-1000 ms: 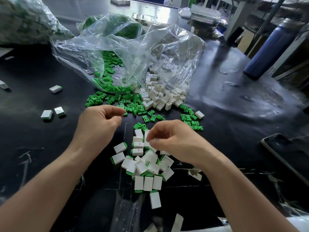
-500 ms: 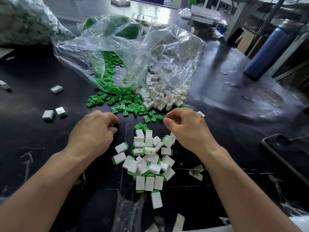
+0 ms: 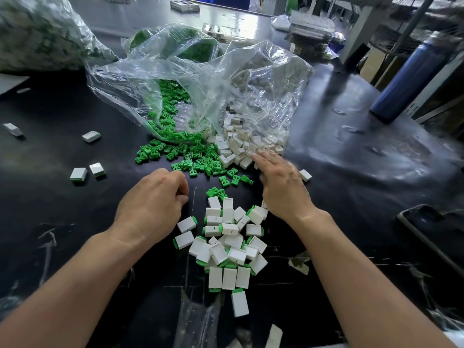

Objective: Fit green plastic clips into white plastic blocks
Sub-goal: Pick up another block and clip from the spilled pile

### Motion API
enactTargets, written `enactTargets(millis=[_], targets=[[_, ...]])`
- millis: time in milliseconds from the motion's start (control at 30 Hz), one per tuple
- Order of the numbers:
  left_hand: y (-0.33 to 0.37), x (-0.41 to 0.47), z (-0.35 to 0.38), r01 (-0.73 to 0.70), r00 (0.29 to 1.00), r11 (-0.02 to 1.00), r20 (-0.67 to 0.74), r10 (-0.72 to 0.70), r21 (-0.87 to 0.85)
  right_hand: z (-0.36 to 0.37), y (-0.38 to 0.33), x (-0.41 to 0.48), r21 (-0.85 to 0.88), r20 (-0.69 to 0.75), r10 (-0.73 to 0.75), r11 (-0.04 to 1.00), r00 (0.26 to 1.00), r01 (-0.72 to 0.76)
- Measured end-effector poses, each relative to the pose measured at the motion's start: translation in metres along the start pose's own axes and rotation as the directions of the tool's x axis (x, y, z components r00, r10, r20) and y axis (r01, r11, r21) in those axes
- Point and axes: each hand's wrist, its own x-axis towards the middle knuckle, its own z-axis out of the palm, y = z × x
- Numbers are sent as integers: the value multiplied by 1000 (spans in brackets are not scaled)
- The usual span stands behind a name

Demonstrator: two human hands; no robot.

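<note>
Reaches with flat right hand, fingers straight, onto smooth white plastic blocks spilling from a crinkled clear bag. Rests left hand curled on the glossy black table; cannot tell whether gripping anything. Alongside, T-shaped green clips scattered every way. Between the wrists, fitted blocks heaped, nearest three lengthwise toward the camera, green ends near.

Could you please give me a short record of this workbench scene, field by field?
Left hand: fingers curled, contents hidden.
Right hand: fingers straight, fingertips at the loose white plastic blocks.
Green plastic clips: spilled from the crumpled clear plastic bag.
Finished pieces: heap of clipped white blocks between the forearms.
Surface: glossy black table.
</note>
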Motion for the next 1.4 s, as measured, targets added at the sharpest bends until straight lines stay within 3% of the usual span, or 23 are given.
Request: enactTargets(millis=[133, 267, 367, 467, 700, 900, 1233, 1400], targets=[[2, -3, -1, -19, 998, 997, -65, 14, -70, -3, 1, -1, 100, -173, 45, 995, 984, -28], [6, -3, -2, -11, 997, 934, -70, -15, -357, -8, 1, -3, 216, -222, 115, 974, 968, -66], [13, -5, -7, 77, 997, 724, 66, -44, -685, -14, -3, -6, 495, -164, 213, 862, 963, -106], [20, -10, -13, 129, 989, 527, 148, -6, -840, -21, -15, -13, 693, -50, 178, 715, 983, -94], [31, -18, -15, 155, 968, 433, 225, 115, -888, -29, -44, -34, 813, -3, 19, 582, 1000, -9], [29, -16, -15, 135, 978, 454, 192, 81, -881, -29, -52, -41, 799, 18, -41, 602, 999, 10], [28, -15, -15, 295, 952, 241, 306, 6, -924, -32, -57, -45, 723, -80, -119, 677, 990, 140], [28, -15, -14, 342, 936, 207, 353, 18, -917, -33, -55, -44, 711, -51, -162, 687, 986, 150]])
